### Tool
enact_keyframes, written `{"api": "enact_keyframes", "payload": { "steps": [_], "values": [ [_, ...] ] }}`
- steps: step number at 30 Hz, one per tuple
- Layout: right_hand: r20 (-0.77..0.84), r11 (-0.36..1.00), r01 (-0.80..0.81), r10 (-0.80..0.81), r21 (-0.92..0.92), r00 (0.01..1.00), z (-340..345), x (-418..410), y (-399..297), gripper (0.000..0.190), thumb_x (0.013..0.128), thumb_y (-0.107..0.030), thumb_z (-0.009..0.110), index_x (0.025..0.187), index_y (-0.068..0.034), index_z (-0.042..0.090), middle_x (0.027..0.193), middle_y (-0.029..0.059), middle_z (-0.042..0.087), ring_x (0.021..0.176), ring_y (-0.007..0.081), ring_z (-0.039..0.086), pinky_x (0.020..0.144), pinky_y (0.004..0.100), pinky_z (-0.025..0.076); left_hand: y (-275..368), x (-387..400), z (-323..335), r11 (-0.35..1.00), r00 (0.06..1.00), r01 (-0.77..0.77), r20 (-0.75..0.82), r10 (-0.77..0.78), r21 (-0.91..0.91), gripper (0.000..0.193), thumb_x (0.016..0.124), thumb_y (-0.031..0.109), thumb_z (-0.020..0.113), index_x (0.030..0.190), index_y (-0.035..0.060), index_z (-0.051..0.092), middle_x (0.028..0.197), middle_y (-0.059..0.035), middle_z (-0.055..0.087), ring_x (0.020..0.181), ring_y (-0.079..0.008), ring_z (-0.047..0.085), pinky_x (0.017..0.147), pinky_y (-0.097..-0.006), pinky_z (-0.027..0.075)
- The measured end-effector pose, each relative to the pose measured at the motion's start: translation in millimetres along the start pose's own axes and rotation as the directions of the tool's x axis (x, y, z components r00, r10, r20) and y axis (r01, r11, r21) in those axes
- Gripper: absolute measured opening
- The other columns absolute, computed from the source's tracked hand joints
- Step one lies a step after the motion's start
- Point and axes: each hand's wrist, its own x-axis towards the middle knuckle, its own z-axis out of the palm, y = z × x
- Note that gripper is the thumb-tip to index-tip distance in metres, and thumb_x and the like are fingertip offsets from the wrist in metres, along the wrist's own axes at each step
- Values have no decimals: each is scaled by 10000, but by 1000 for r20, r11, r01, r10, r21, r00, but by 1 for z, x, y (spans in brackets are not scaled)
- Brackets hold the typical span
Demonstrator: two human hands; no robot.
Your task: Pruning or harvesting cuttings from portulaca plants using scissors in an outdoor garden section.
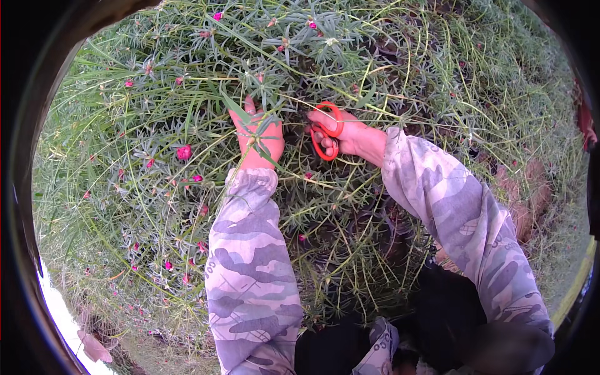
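Observation:
Dense moss rose plants (300, 201) with narrow fleshy leaves and trailing stems spread around both hands. My right hand (351, 133) grips a pair of scissors by its red handles (333, 133); the blades are lost among the stems to the left. Opposite it, my left hand (260, 145) reaches in with the thumb side up. A leafy sprig (254, 137) and a broad grass blade (236, 107) cross in front of that hand. Its fingertips are hidden in the foliage, so whether it holds a stem is unclear. A magenta flower (184, 152) stands left of the left wrist.
Tall grass (108, 105) grows through the plants at the left. Dark pot rims (370, 229) show between the stems below my right forearm. A brown patch (525, 197) lies at the right. My dark-clothed legs (445, 300) are at the bottom.

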Motion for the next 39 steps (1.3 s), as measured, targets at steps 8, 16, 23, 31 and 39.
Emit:
{"api": "enact_keyframes", "payload": {
  "steps": [8,16,23,31,39],
  "values": [
    [15,944,-177,180,278,984,-4,17,-3,528,767,-491,626,902,4,502,546,3,477,388,99,425,387,273,363,0,23,-84,943,915,86,400,53,-321,406,685,215,628,1056,55,588,1144,-77,558,1206,-352,364,982,-667,125],
    [-14,985,-82,85,151,996,0,13,1,346,852,-350,536,770,-20,470,466,28,433,336,133,407,317,276,314,-2,14,-62,956,965,103,260,-29,-275,469,698,236,607,1139,93,534,1172,-78,542,1220,-336,355,988,-652,136],
    [32,994,-92,90,57,995,-13,12,1,363,856,-375,519,780,-24,466,480,13,422,344,108,386,315,269,310,3,15,-69,969,955,111,292,-43,-221,468,710,230,590,1157,105,524,1192,-69,535,1230,-324,351,987,-640,154],
    [95,983,-142,131,113,987,10,-40,-3,428,852,-431,543,990,-28,500,540,-33,408,358,76,385,323,215,277,-15,5,-80,944,940,181,332,-83,-277,357,716,307,624,1021,121,614,1125,-54,566,1210,-309,371,975,-636,177],
    [116,938,237,-213,-255,970,18,-207,10,387,889,-279,493,1079,57,456,659,84,546,346,123,478,348,221,391,-30,-40,-199,515,906,405,406,-118,-755,232,691,184,686,878,60,628,1054,-110,602,1101,-292,498,987,-457,269]
  ]
}}
